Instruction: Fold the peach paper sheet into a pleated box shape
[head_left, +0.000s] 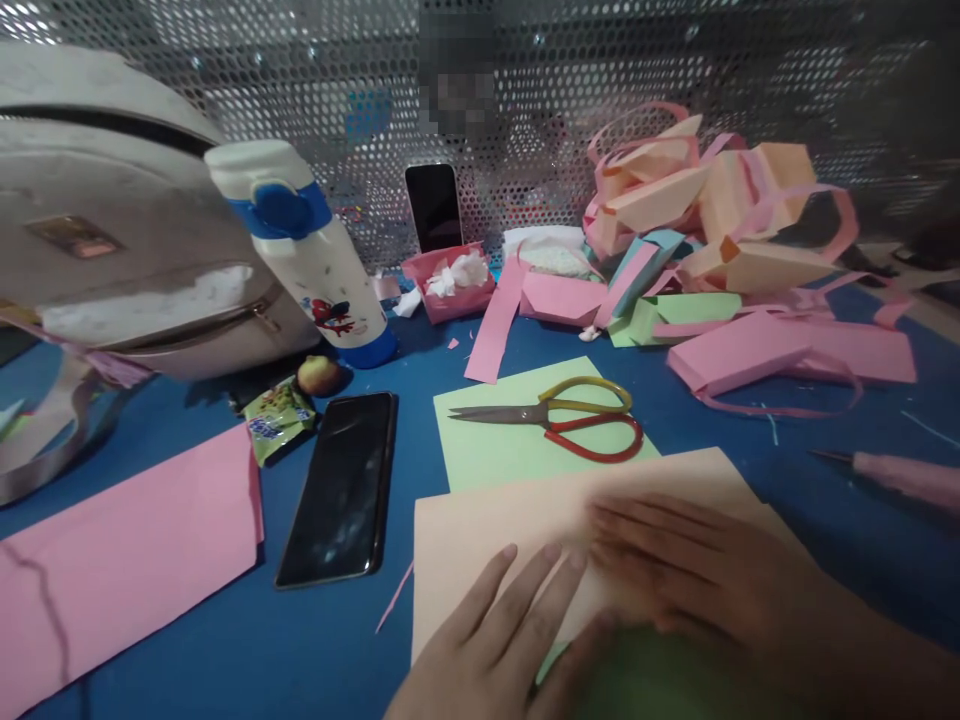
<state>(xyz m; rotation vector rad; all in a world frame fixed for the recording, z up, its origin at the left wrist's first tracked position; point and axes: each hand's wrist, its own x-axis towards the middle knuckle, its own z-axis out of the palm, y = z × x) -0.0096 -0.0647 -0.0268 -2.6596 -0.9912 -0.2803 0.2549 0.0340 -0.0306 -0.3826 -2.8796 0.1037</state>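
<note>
A sheet of peach paper [465, 540] lies in front of me. My left hand [502, 640] rests on it with its fingers spread. My right hand [705, 565] lies on the same sheet, fingers stretched out side by side and a little blurred. Neither hand grips anything. Green paper [645, 680] shows below the hands at the bottom edge. Past the peach sheet is a light green sheet [487, 440], partly covered by it. On that sheet rest scissors [544, 412] with one yellow and one red handle, their blades pointing left.
Left are a phone [337, 490], folded pink paper [150, 570], a snack packet [279, 418], a bottle [315, 270] and a backpack [135, 240]. Folded paper pieces [750, 350] crowd the back right. A pink-handled pointed tool [900, 475] lies right. A perforated metal panel [525, 150] stands behind.
</note>
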